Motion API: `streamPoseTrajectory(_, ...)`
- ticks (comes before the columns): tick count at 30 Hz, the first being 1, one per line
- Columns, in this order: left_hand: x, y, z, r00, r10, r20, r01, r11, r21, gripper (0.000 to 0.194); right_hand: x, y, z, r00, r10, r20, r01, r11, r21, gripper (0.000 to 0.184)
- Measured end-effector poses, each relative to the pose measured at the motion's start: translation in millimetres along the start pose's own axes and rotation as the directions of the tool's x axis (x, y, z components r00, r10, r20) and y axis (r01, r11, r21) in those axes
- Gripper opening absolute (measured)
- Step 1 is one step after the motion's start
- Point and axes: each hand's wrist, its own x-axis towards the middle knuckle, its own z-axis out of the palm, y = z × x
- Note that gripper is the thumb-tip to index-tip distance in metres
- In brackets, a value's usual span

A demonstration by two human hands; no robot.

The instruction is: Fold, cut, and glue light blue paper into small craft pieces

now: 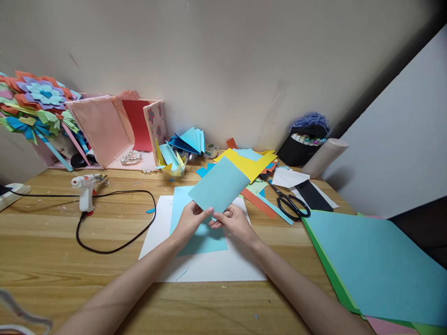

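Observation:
My left hand [190, 221] and my right hand [235, 223] both pinch the near edge of a light blue paper piece [219, 185], held tilted above the wooden desk [70, 260]. Under the hands lies a larger light blue sheet [200, 239] on top of a white sheet [209, 267]. The fingers of both hands are closed on the paper's lower edge, thumbs on top.
Black scissors [291, 204] lie right of the hands, near yellow paper [249, 164] and orange strips. A glue gun [85, 184] with a black cord sits at the left. Big blue and green sheets [377, 265] cover the right. Paper flowers [38, 100], a pink box, a marker bag [305, 142] line the wall.

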Motion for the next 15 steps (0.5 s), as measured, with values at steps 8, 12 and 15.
streamPoseTrajectory(8,6,-2,-8.0,0.988,-0.032,0.154,0.040,0.998,-0.049,0.039,8,-12,-23,0.998,-0.029,-0.051,0.023,0.994,-0.104,0.035)
streamPoseTrajectory(12,3,-1,-1.9,0.973,-0.036,0.229,0.045,0.998,-0.034,0.034,5,-12,-20,0.987,-0.092,-0.129,0.080,0.992,-0.096,0.032)
streamPoseTrajectory(15,0,-2,2.8,0.976,0.003,0.218,-0.005,1.000,0.007,0.032,-1,-12,-9,0.994,-0.103,-0.034,0.099,0.990,-0.105,0.028)
